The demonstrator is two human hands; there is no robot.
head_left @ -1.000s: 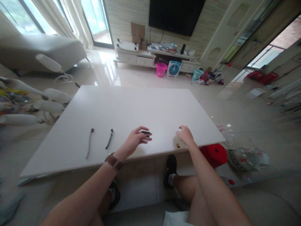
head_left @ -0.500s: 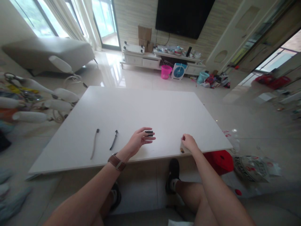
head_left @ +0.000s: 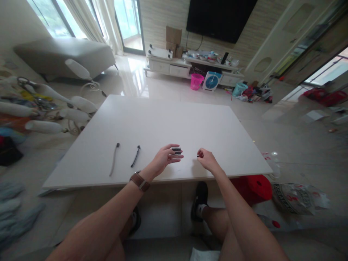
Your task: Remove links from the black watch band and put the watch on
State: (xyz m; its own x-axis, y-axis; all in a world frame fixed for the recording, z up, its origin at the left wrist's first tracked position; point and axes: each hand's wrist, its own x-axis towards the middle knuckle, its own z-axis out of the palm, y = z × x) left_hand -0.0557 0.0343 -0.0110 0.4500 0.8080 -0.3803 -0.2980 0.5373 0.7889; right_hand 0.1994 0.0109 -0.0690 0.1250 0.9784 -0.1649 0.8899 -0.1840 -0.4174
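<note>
My left hand is closed on a small black rectangular block with a pale line across it, pinched at the fingertips over the white table. To its right, my right hand is closed in a pinch, apart from the block. A tiny dark end shows at its fingertips; the rest of that piece is hidden. Left of my hands lie a grey cable with a black end and a shorter dark cable.
White lamp arms crowd the table's left side. Beside the near right corner stand a red container and a printed plastic bag. A pink basket and a low cabinet stand beyond the table.
My right hand has moved left, toward my left hand. The small black-and-gold piece seen below it is no longer visible on the table. My left hand still holds the block.
</note>
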